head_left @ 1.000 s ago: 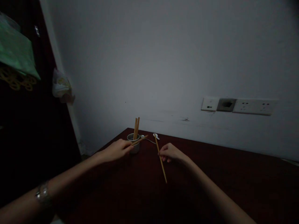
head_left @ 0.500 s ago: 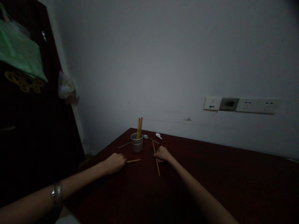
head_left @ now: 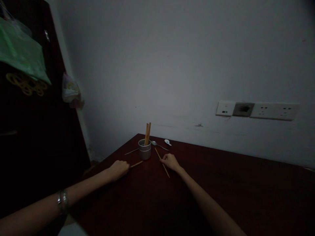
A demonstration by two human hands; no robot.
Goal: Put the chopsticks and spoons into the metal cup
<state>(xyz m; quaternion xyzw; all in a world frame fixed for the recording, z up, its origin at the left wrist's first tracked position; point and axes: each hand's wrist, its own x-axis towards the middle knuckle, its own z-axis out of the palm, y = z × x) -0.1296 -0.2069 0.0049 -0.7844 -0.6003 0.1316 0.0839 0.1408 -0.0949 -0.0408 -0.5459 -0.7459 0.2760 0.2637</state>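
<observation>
My left hand [head_left: 119, 169] is closed around one end of a wooden chopstick [head_left: 136, 164], whose free end points right toward the foot of a grey metal holder [head_left: 145, 152]. Several chopsticks [head_left: 147, 134] stand upright in that holder. On its other side my right hand [head_left: 171, 162] pinches a second chopstick [head_left: 165, 169] near the middle, slanting from upper left to lower right. Behind it lie a metal spoon [head_left: 154, 143] and a small white spoon [head_left: 167, 142]. A thin metal utensil [head_left: 131, 151] lies left of the holder, partly hidden by it.
The dark red table [head_left: 221, 177] meets a pale wall [head_left: 172, 65] at the back. Sockets [head_left: 273, 111] line the wall on the right. At the left stands a dark door [head_left: 31, 137] with a green bag [head_left: 22, 49] and a clear plastic bag [head_left: 70, 90] hanging nearby.
The left hand has shifted slightly left, and its chopstick now tilts upward to the right. The right hand's chopstick has turned, its far end swinging left toward the holder.
</observation>
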